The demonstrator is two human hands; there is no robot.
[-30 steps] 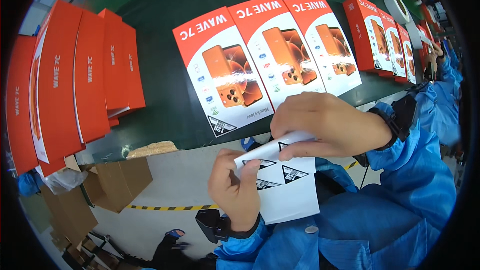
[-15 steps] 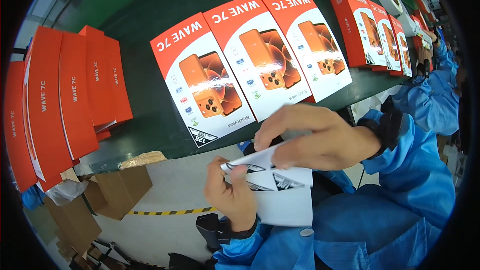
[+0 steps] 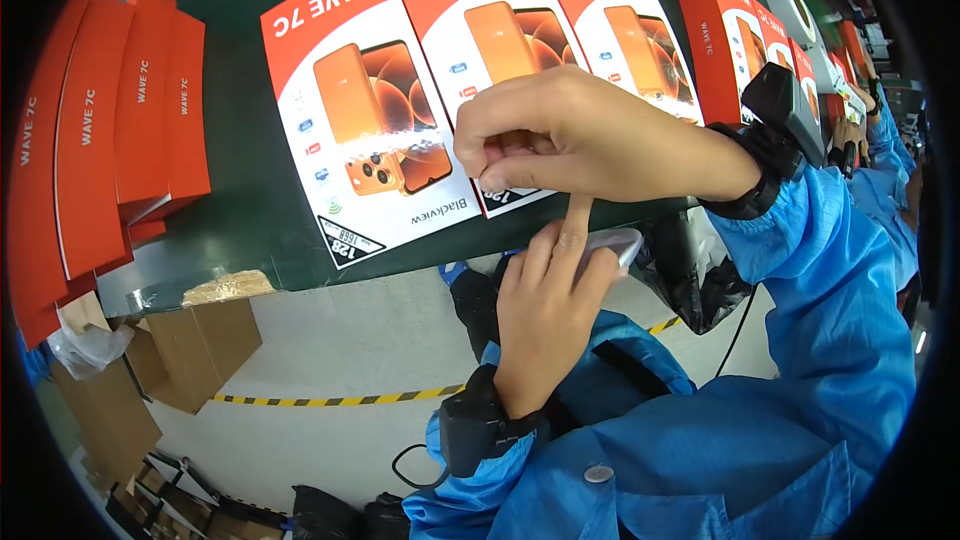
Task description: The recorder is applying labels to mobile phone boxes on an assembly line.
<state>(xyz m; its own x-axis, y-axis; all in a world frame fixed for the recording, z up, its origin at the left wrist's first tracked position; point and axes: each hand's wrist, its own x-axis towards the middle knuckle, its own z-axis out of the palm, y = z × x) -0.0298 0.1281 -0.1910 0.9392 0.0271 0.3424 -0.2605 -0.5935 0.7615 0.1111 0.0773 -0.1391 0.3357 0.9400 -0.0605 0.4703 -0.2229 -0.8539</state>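
Note:
Three red-and-white phone boxes lie face up side by side on the dark green table: a left box (image 3: 330, 180), a middle box (image 3: 500, 35) and a right box (image 3: 635, 45). My right hand (image 3: 585, 130) is over the near corner of the middle box, thumb and fingertips closed at a black-and-white triangular sticker (image 3: 516, 200). A similar sticker (image 3: 348, 240) sits flat on the left box's near corner. Below, my left hand (image 3: 548, 305) grips a white sticker sheet (image 3: 622, 244), mostly hidden by the fingers. Its index finger reaches up under my right hand.
Red boxes (image 3: 90, 120) stand stacked at the left, with others (image 3: 712, 40) upright at the right beside a white roll (image 3: 790, 10). The table's near edge (image 3: 300, 275) is chipped. Cardboard cartons (image 3: 200, 350) and a black bag (image 3: 690, 270) are below. Another person's sleeve (image 3: 890, 180) shows far right.
My right hand has moved from the sticker sheet up to the middle box's corner. The left hand has shifted right with the sheet, now mostly covered. The whole view has shifted slightly.

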